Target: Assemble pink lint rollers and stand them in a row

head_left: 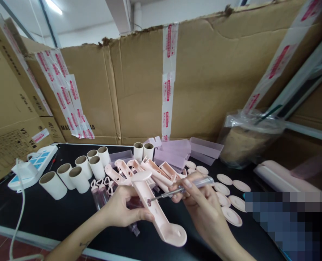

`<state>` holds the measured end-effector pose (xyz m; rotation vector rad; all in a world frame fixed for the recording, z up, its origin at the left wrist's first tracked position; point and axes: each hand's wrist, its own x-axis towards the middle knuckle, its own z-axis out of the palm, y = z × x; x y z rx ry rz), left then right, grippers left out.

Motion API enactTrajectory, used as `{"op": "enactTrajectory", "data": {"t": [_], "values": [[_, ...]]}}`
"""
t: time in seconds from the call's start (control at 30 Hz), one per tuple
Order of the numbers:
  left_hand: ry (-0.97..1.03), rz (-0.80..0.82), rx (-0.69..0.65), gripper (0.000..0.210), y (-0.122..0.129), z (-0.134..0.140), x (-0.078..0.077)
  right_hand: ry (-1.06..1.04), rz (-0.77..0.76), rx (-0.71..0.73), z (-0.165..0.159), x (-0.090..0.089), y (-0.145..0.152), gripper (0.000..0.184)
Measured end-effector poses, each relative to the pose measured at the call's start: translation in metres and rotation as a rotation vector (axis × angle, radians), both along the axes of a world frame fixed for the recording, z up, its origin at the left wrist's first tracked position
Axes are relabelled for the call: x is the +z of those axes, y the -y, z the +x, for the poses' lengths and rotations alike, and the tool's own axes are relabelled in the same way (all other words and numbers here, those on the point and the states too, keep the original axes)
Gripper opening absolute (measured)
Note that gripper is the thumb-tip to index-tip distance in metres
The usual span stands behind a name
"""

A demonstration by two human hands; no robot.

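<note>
My left hand (pixel 128 208) grips a long pink plastic housing (pixel 157 214) with rounded ends, tilted over the black table. In my right hand (pixel 201 203) is a screwdriver (pixel 204 181) with a clear handle. Its tip meets a small dark spot inside the housing's channel, where the detail is too small to make out. More pink housings (pixel 122 172) lie just behind my hands. Clear purple tubes with heart-shaped loops (pixel 99 195) are beside my left hand. Flat pink oval discs (pixel 231 215) lie to the right of my right hand.
White cardboard tubes (pixel 53 185) stand at the left, near a white power strip (pixel 38 166) with a cable. Translucent purple sheets (pixel 174 150) lie at the back. A plastic-wrapped brown container (pixel 245 145) stands back right. Taped cardboard (pixel 139 90) walls the rear.
</note>
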<state>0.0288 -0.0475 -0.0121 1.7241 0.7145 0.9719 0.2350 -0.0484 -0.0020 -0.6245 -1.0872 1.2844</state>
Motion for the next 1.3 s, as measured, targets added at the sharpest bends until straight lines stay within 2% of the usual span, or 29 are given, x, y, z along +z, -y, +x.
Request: {"op": "enactTrajectory", "data": {"t": [0.33,0.57,0.73,0.83,0.97,1.1,1.3], "values": [[0.037,-0.061,0.013,0.034,-0.004,-0.002,-0.009,-0.049,-0.082,0.031,-0.002,-0.008,-0.001,0.01],[0.004,-0.082,0.034,0.042,-0.005,-0.001,-0.012,-0.07,-0.114,0.042,-0.007,-0.006,-0.002,0.013],[-0.099,0.048,0.133,0.038,-0.003,-0.005,-0.013,-0.065,-0.055,0.034,-0.005,-0.004,-0.003,0.008],[-0.225,0.182,0.163,0.033,0.001,-0.009,-0.004,-0.009,-0.001,0.031,-0.001,-0.002,-0.003,0.012],[-0.305,0.352,0.095,0.033,0.006,-0.012,0.012,0.045,0.065,0.015,0.005,0.002,-0.004,0.015],[-0.298,0.362,0.105,0.03,0.007,-0.011,0.015,0.093,0.08,0.015,0.006,0.004,-0.003,0.011],[-0.164,0.257,0.065,0.038,0.005,-0.01,-0.001,0.108,0.028,0.048,0.002,0.006,0.005,0.014]]}}
